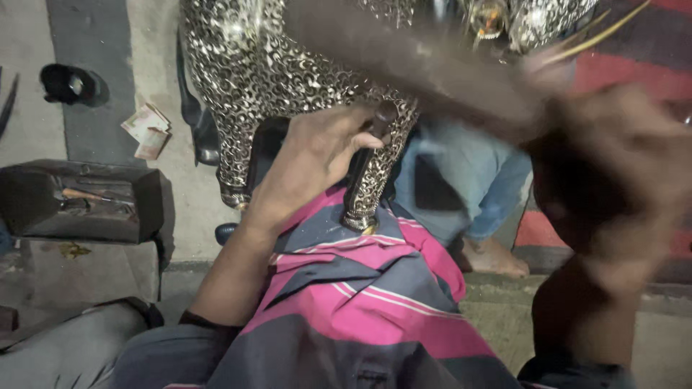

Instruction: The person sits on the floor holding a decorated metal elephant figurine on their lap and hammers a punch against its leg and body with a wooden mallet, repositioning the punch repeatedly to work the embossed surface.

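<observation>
The person wears dark sleeves pushed up at both forearms and a pink-and-grey striped cloth point(360, 302) over the lap.

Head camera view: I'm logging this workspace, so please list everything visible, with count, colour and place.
Embossed metal piece: one, silvery with a dense curled pattern, top centre, a leg resting on the lap.
Punch tool: one, dark, set against the metal leg.
Striped cloth: one, pink and grey, across the lap.
Toolbox: one, dark, on the floor at left.
Paper pieces: a few, pale, on the floor upper left.
Dark object: one, black, floor top left.
Another person's leg: blue trousers, bare foot, centre right.
Left hand: grips the punch tool.
Right hand: blurred, at right; what it holds is unclear.
</observation>
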